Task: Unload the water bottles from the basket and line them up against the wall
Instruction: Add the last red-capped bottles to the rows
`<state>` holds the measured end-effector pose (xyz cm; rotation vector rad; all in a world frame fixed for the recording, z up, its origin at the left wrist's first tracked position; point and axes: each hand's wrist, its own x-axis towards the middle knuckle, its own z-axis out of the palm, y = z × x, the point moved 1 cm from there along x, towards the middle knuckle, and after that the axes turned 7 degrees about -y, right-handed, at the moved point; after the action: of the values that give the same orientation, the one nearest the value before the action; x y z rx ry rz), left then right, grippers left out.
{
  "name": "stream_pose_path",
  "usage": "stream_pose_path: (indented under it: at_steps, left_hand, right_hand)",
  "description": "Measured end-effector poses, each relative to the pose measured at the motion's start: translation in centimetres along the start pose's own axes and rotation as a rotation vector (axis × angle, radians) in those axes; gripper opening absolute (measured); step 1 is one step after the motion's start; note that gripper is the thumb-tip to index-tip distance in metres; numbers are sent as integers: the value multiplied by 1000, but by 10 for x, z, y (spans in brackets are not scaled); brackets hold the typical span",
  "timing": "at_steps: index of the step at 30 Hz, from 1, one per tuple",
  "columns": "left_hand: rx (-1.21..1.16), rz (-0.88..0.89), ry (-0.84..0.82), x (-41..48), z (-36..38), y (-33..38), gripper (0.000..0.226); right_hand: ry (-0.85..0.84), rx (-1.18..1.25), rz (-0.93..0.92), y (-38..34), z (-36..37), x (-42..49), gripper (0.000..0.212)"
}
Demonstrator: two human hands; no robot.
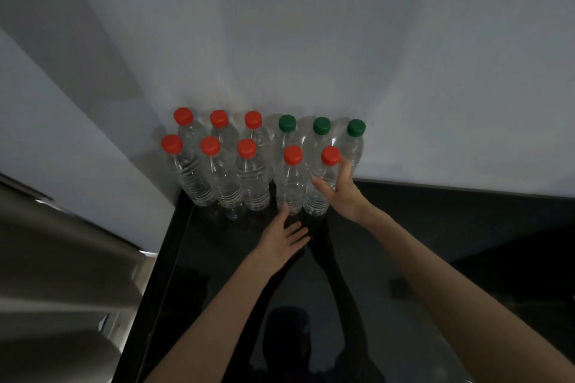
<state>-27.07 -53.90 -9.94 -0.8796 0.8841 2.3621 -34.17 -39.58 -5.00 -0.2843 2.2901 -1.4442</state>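
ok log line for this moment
right hand: grips rightmost front bottle | left hand: open by next bottle | basket: not in view

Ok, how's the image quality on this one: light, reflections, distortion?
Head view: dim, grey light, but the caps on the water bottles read red or green. Head view: the glossy black counter mirrors both arms and a dark silhouette. Head view: wide-angle bending curves the wall base; the metal surface at left is smeared.

1. Nothing readable in this shot, honestly.
2. The water bottles (253, 183) are just clear ribbed plastic, with no print I can make out.
3. The red caps (210, 145) and green caps (321, 125) look plain, and they're too small to tell if anything's embossed.
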Motion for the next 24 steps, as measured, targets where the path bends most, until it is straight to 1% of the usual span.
stream_pose_path:
  at_steps: [2,4,7,9,12,18,22,24]
  left_hand:
    - [-44,2,-10,7,6,5,69]
    - [-39,23,-25,13,10,5,66]
    - [-25,70,-8,20,6,7,53]
    - [-20,95,9,24,1,11,50]
    - [-10,125,20,27,-5,17,50]
    - [62,113,16,27,-9,19,54]
    - [142,84,53,13,-2,22,56]
    - [227,100,82,2,2,25,55]
  right_hand:
    - [-13,79,58,2,3,0,79]
    - [0,115,89,4,7,1,76]
    - [31,95,85,5,11,6,65]
    - [39,68,70,5,13,9,62]
    - [36,12,59,4,17,14,64]
    - [37,-23,66,3,18,12,67]
    - [-20,57,84,-7,16,2,71]
    - [-56,91,84,-16,11,-11,66]
